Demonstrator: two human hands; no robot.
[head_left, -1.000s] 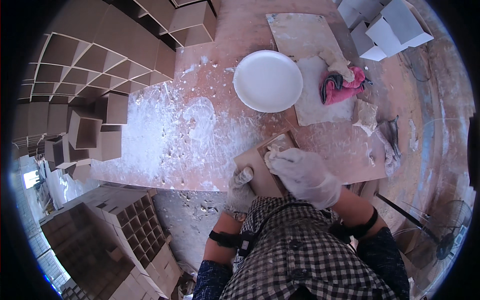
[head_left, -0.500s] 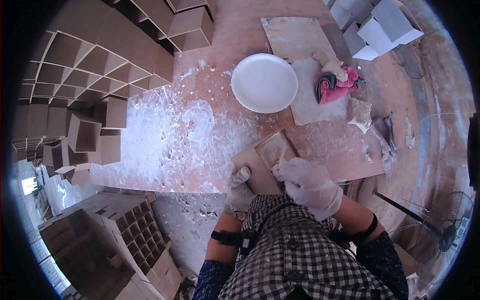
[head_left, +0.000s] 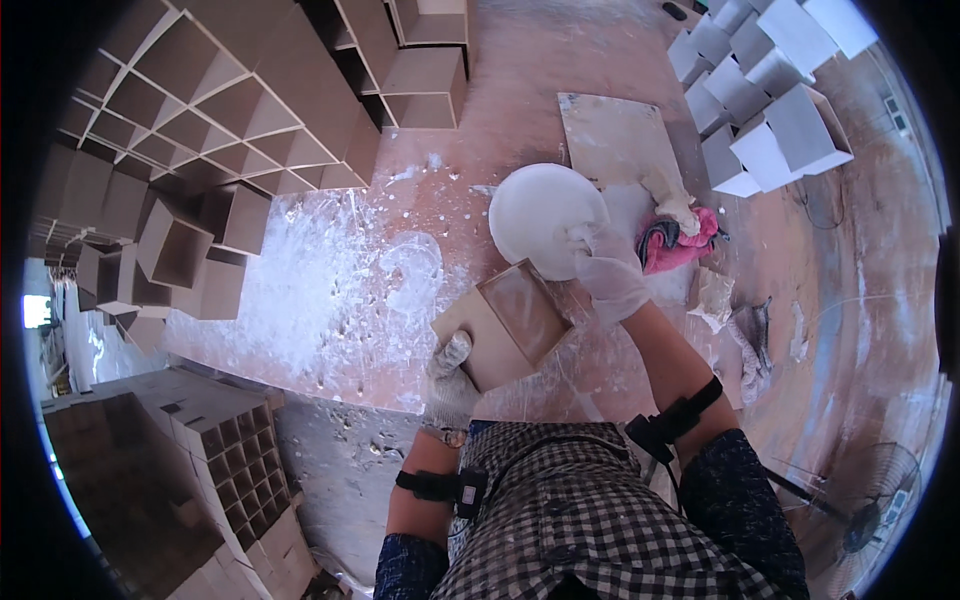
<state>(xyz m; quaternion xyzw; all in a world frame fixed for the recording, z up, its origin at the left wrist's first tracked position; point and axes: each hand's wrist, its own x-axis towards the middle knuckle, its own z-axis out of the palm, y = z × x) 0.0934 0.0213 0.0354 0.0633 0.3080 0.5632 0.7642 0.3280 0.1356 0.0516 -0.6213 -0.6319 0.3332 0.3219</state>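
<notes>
A brown cardboard box [head_left: 480, 345] is tilted in front of me, its open side turned up and its inner bottom smeared whitish. My left hand [head_left: 450, 385], in a knitted glove, is closed on the box's left side with the thumb across its outer wall. Over the right rim of a round white dish [head_left: 535, 210] reaches my right hand [head_left: 610, 268], in a loose translucent glove. Its fingers are bunched together, the tips at the dish's inner surface. Whatever lies between those fingertips, if anything, is hidden.
Brown open boxes [head_left: 230, 110] are stacked at the far left, white boxes [head_left: 790, 140] at the far right. Beside the dish lie a board [head_left: 615, 135] and a pink and dark cloth [head_left: 680, 240]. A divided carton [head_left: 245, 455] stands lower left; a fan [head_left: 870, 510] is lower right.
My right hand has moved from inside the box up and away to the dish. The box, still in my left hand, has been lifted and tilted away from my body.
</notes>
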